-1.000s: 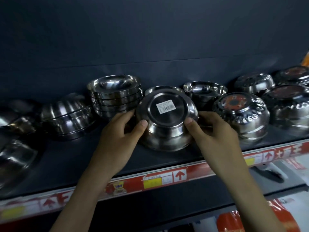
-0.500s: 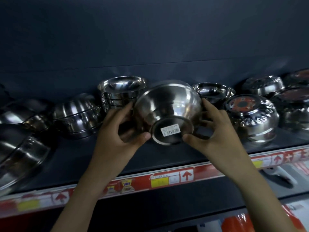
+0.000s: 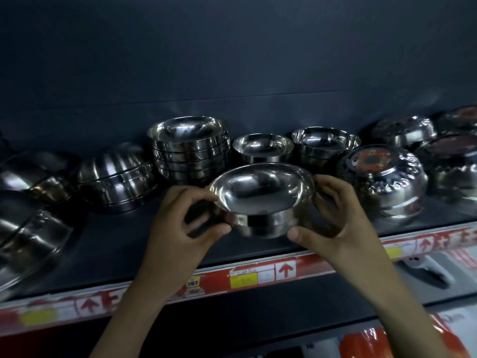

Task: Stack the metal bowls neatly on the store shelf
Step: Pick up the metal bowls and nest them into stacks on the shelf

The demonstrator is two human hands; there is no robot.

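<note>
Flipped from base-up a second ago, the bowl (image 3: 260,192) now faces mouth-up just in front and to the right of the tall stack (image 3: 191,151), left hand (image 3: 180,228) and right hand (image 3: 335,220) each clamped on its rim and base, so it looks ready for nesting.

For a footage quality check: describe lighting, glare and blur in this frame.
Head view: dim overall, back panel nearly black; glare spots inside the held bowl; far-left bowls smeared by blur; left hand and right hand sharp.
</note>
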